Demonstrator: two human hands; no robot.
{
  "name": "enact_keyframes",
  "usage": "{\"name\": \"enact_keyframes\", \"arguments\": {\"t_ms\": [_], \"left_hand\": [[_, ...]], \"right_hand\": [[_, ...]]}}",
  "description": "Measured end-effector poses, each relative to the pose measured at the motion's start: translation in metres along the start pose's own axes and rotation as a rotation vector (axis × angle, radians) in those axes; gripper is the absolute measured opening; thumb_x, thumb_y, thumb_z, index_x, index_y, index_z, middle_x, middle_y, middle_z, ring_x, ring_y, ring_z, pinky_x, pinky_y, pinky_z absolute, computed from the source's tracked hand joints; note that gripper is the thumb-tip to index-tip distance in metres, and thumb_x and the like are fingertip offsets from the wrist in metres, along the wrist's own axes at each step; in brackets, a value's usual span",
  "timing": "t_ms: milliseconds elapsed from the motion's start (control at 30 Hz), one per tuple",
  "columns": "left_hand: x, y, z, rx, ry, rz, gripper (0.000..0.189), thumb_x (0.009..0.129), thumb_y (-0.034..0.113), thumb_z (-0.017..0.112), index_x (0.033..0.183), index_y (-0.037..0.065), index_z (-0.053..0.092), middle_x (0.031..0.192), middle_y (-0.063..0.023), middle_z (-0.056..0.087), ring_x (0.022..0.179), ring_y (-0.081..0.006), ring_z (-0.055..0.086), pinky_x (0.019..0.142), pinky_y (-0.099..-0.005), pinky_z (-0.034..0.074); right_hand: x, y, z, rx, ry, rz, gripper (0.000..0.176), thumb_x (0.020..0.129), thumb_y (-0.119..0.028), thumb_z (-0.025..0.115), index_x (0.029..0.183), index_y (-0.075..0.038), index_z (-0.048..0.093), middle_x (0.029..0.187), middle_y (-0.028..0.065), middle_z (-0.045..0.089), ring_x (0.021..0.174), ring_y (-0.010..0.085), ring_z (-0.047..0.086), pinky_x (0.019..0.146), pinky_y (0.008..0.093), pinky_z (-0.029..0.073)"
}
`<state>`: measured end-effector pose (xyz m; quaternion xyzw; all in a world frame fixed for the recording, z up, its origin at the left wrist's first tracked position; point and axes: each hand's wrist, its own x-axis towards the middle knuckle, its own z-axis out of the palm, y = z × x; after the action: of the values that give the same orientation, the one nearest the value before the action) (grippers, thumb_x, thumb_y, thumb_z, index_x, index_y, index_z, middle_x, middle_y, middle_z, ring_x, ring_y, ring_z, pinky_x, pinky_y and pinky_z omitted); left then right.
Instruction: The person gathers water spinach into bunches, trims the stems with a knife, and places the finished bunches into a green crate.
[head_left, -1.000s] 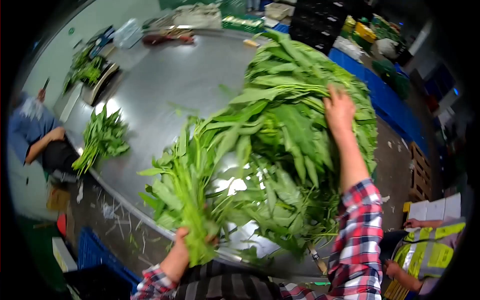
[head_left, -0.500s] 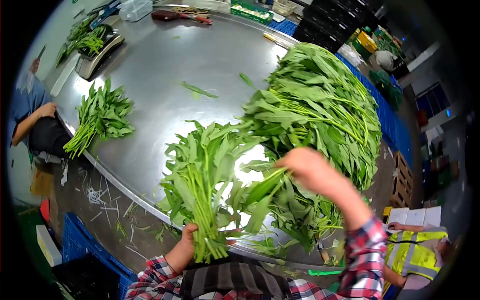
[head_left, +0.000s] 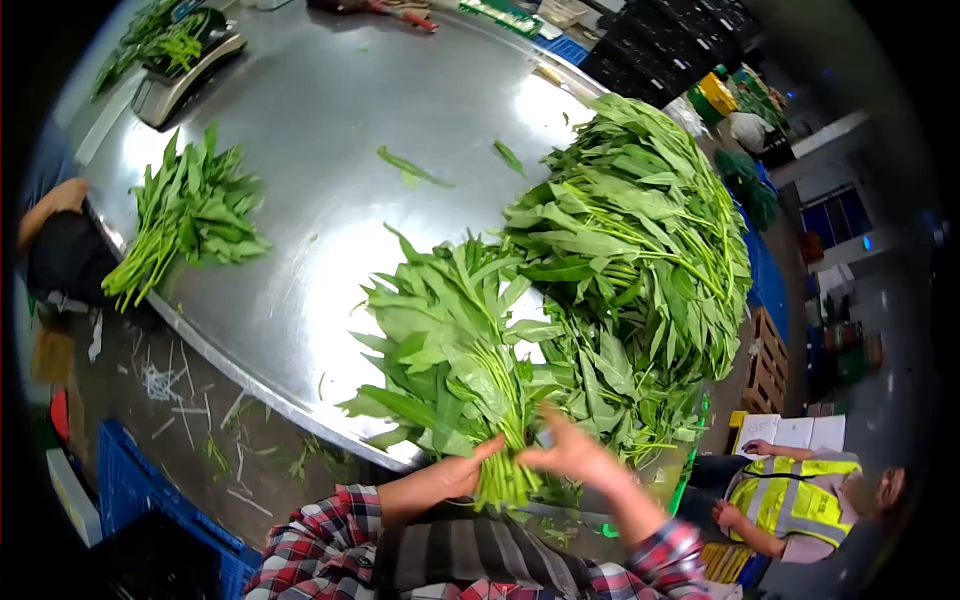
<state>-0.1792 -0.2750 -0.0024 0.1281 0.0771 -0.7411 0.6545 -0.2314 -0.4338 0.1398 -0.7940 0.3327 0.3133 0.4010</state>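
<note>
A bunch of long-leaved greens, which look like water spinach [head_left: 440, 350], leans over the near edge of the metal table, stems toward me. My left hand [head_left: 462, 472] is closed around its stems from the left. On the other side, my right hand [head_left: 578, 452] is at the stems, thumb raised apart from the fingers; it is slightly blurred, and its fingertips seem to touch the bunch. Just right of it lie loose greens [head_left: 610, 375], joining a large heap of the same greens [head_left: 640, 215]. A separate bunch [head_left: 190, 215] rests at the table's left edge.
The steel table [head_left: 330, 130] has a few stray leaves [head_left: 412, 167]. A scale [head_left: 185, 85] with greens stands far left, near another person's hand [head_left: 65, 196]. Blue crates [head_left: 165, 500] sit on the floor at lower left. A person in a yellow vest [head_left: 800, 497] is at right.
My right hand has come down and left from the loose greens to the bunch's stems. The bunch in my left hand has shifted right and tilted, its leaves now pointing up-left.
</note>
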Motion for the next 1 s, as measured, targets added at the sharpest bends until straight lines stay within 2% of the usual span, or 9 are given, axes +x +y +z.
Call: {"name": "enact_keyframes", "arguments": {"t_ms": [100, 200, 400, 533, 600, 700, 767, 867, 1000], "left_hand": [[0.013, 0.01, 0.004, 0.101, 0.237, 0.061, 0.056, 0.087, 0.037, 0.059, 0.133, 0.011, 0.039, 0.132, -0.005, 0.042, 0.116, -0.0182, 0.044, 0.092, -0.035, 0.041], [0.025, 0.018, 0.009, 0.382, 0.141, 0.109, 0.049, 0.093, 0.027, 0.049, 0.136, 0.009, 0.034, 0.133, -0.0069, 0.043, 0.119, -0.0203, 0.042, 0.1, -0.035, 0.035], [-0.028, 0.09, 0.082, 1.03, -0.027, 0.035, 0.071, 0.083, 0.042, 0.061, 0.131, -0.004, 0.036, 0.138, -0.0211, 0.034, 0.126, -0.0238, 0.036, 0.104, -0.0342, 0.03], [-0.103, 0.124, -0.009, 1.752, 0.967, 0.856, 0.064, 0.077, 0.034, 0.068, 0.121, -0.006, 0.045, 0.13, -0.0298, 0.038, 0.124, -0.0392, 0.034, 0.102, -0.0468, 0.027], [-0.125, 0.113, -0.032, 1.961, 1.32, 0.669, 0.061, 0.074, 0.034, 0.068, 0.115, -0.007, 0.05, 0.127, -0.0324, 0.038, 0.12, -0.0486, 0.034, 0.099, -0.0524, 0.029], [-0.123, 0.078, -0.03, 2.188, 1.043, 0.478, 0.066, 0.069, 0.042, 0.068, 0.114, -0.004, 0.051, 0.124, -0.0312, 0.041, 0.115, -0.0479, 0.039, 0.093, -0.0559, 0.034], [-0.111, 0.058, -0.026, 2.265, 0.608, 0.485, 0.055, 0.071, 0.04, 0.067, 0.11, 0.004, 0.056, 0.116, -0.0204, 0.051, 0.108, -0.0417, 0.048, 0.089, -0.0502, 0.042], [-0.106, 0.046, -0.018, 1.91, 0.358, 0.814, 0.044, 0.071, 0.029, 0.072, 0.108, 0.008, 0.059, 0.117, -0.0139, 0.054, 0.108, -0.0324, 0.052, 0.088, -0.0423, 0.044], [-0.125, 0.082, 0.025, 1.394, 0.379, 0.784, 0.036, 0.073, 0.015, 0.072, 0.106, 0.007, 0.062, 0.108, -0.0118, 0.06, 0.101, -0.0242, 0.058, 0.085, -0.0332, 0.046]], "right_hand": [[0.02, 0.015, 0.068, 0.039, 0.262, -0.187, 0.113, 0.062, -0.038, 0.08, 0.136, 0.011, 0.009, 0.127, 0.0323, 0.04, 0.119, 0.0375, 0.043, 0.097, 0.0369, 0.037], [0.02, 0.021, 0.075, 0.138, 0.401, -0.145, 0.1, 0.063, -0.025, 0.077, 0.135, 0.01, 0.017, 0.117, 0.0274, 0.052, 0.106, 0.036, 0.054, 0.087, 0.0372, 0.044], [0.033, -0.011, -0.01, 0.382, 0.845, -0.469, 0.072, 0.067, -0.003, 0.067, 0.131, 0.002, 0.033, 0.109, 0.0144, 0.059, 0.096, 0.0196, 0.058, 0.082, 0.0308, 0.047], [0.094, -0.12, -0.126, 0.439, 0.748, -0.6, 0.058, 0.066, 0.0, 0.063, 0.12, -0.002, 0.043, 0.096, 0.0064, 0.059, 0.081, 0.0143, 0.056, 0.072, 0.0278, 0.048], [0.182, -0.148, -0.181, 0.29, 0.784, -0.656, 0.045, 0.064, -0.004, 0.064, 0.107, -0.001, 0.049, 0.086, 0.0063, 0.059, 0.071, 0.0144, 0.056, 0.063, 0.028, 0.047], [0.277, -0.203, -0.204, 0.161, 0.665, -0.419, 0.041, 0.064, -0.012, 0.067, 0.099, 0.0, 0.051, 0.076, 0.0091, 0.059, 0.066, 0.0181, 0.057, 0.058, 0.0309, 0.048], [0.345, -0.192, -0.177, -0.045, 0.594, -0.406, 0.037, 0.062, -0.016, 0.069, 0.093, 0.0, 0.057, 0.077, 0.0147, 0.061, 0.068, 0.0242, 0.06, 0.061, 0.0351, 0.049], [0.283, -0.165, -0.098, -0.652, 0.429, -0.332, 0.052, 0.063, -0.021, 0.069, 0.106, 0.0, 0.051, 0.091, 0.0213, 0.061, 0.086, 0.0341, 0.06, 0.074, 0.0385, 0.049], [0.103, -0.073, -0.09, -0.669, -0.184, -0.167, 0.07, 0.067, -0.026, 0.07, 0.129, -0.011, 0.039, 0.098, 0.0204, 0.061, 0.09, 0.0348, 0.06, 0.077, 0.0407, 0.048]]}}
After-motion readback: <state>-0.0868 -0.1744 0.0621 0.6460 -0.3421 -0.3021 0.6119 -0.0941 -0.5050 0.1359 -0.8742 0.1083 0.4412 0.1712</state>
